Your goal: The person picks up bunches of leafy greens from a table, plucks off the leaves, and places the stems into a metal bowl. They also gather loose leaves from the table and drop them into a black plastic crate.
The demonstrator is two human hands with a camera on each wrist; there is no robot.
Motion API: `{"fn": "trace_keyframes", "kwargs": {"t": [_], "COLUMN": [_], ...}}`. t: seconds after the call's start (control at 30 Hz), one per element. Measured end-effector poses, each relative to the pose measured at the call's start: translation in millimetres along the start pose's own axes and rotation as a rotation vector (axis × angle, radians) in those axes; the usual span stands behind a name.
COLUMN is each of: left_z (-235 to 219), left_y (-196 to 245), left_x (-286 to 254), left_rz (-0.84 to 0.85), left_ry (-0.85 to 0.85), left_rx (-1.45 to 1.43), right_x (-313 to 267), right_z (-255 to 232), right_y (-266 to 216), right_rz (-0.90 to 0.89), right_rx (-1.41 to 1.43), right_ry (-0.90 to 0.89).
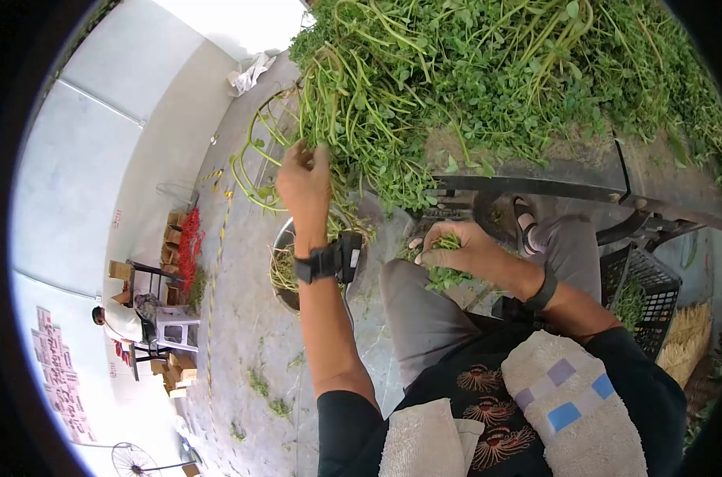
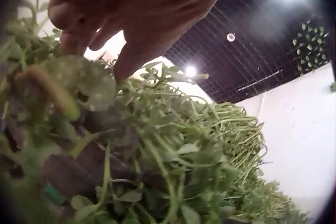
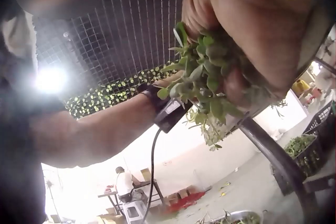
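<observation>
A large heap of leafy green stems covers the table, and long stems hang over its left end. My left hand reaches to those hanging stems, thumb and fingers apart. In the left wrist view its fingertips point down right at the leaves of the heap. My right hand is over my lap and grips a bunch of leafy green sprigs, whose leaves stick out past the curled fingers.
A metal basin with pulled stems stands on the floor below my left hand. Under the table's right part is a black plastic crate holding greens. Loose bits lie on the floor. Another person sits far left.
</observation>
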State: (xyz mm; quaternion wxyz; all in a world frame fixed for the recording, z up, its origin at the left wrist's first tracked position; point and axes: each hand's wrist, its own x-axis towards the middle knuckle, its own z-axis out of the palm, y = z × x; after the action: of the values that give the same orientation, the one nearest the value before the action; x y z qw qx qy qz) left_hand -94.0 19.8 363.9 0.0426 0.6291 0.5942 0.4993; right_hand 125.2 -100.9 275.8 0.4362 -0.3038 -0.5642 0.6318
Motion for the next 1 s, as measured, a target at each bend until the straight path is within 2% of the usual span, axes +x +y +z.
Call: {"fn": "trace_keyframes", "kwargs": {"t": [0.07, 0.13, 0.2, 0.27, 0.33, 0.37, 0.4, 0.43, 0.47, 0.5, 0.57, 0.7, 0.8, 0.9, 1.0], "left_z": [13.6, 10.9, -0.4, -7.5, -15.3, -20.8, -23.6, -24.4, -26.1, -27.5, -29.5, -37.6, -44.9, -51.3, -58.7], "left_y": [-12.0, -13.1, -15.4, -18.7, -28.4, -34.1, -27.6, -19.8, -11.8, -10.3, -7.8, -27.8, -41.6, -47.0, -49.5], "left_x": [4.0, 9.8, 21.2, 23.5, 33.0, 34.7, 31.1, 25.6, 21.4, 19.8, 16.9, 20.1, 18.0, 14.7, 15.1], "left_rz": [0.160, 0.139, 0.018, 0.014, -0.201, -0.259, -0.258, -0.342, -0.425, -0.424, -0.530, -0.507, -0.519, -0.521, -0.512], "left_ry": [-0.033, -0.096, -0.292, -0.281, -0.405, -0.481, -0.479, -0.445, -0.409, -0.408, -0.359, -0.407, -0.393, -0.374, -0.307], "left_rx": [0.427, 0.401, 0.381, 0.292, -0.059, -0.200, -0.205, -0.372, -0.539, -0.544, -0.783, -0.844, -0.732, -0.783, -0.632], "right_x": [0.4, 1.3, 4.6, 10.7, 18.9, 23.2, 27.8, 33.2, 39.0, 44.8, 59.8, 67.9, 60.0, 58.6, 54.1], "right_z": [1.5, 2.8, 3.8, 4.1, 8.0, 11.3, 15.0, 19.4, 24.1, 27.4, 31.2, 40.7, 42.7, 39.7, 38.1], "right_y": [-2.5, -4.0, -6.5, -12.6, -22.9, -27.9, -33.3, -39.9, -46.7, -50.7, -45.4, -43.1, -54.9, -39.5, -34.3], "right_rz": [0.010, 0.021, -0.042, 0.015, 0.071, 0.001, -0.069, -0.069, 0.013, 0.095, 0.041, -0.048, 0.021, 0.010, 0.016], "right_rx": [-0.024, -0.046, -0.097, -0.142, -0.193, -0.223, -0.253, -0.258, -0.222, -0.186, -0.208, -0.253, -0.283, -0.256, -0.206], "right_ry": [-0.009, -0.016, -0.020, -0.038, -0.061, -0.047, -0.034, -0.035, 0.005, 0.045, 0.076, 0.147, 0.068, 0.111, 0.137]}}
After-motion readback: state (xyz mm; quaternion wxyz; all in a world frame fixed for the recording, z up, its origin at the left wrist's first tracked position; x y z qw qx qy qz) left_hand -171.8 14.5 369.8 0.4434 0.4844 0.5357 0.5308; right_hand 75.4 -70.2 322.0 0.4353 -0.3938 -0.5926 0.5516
